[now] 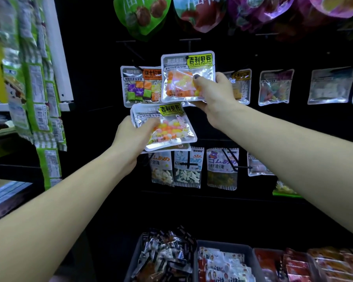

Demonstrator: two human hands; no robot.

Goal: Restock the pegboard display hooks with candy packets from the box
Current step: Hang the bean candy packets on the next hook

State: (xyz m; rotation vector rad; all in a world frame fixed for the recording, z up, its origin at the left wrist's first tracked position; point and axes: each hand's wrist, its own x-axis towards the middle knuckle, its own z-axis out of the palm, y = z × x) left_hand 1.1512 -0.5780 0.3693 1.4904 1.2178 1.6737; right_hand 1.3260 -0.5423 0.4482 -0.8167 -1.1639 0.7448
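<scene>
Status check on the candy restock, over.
Right hand holds one jelly bean packet up at its hook. Left hand holds spare packets. Neighbouring cube candy packet partly behind it.

1 head-worn camera looks forward and down, close to the pegboard (212, 123).

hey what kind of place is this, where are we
Most likely a snack or candy shop aisle. A black pegboard wall carries hooks hung with candy packets, bins of wrapped snacks sit below, and both hands hold jelly bean packets up for restocking.
</scene>
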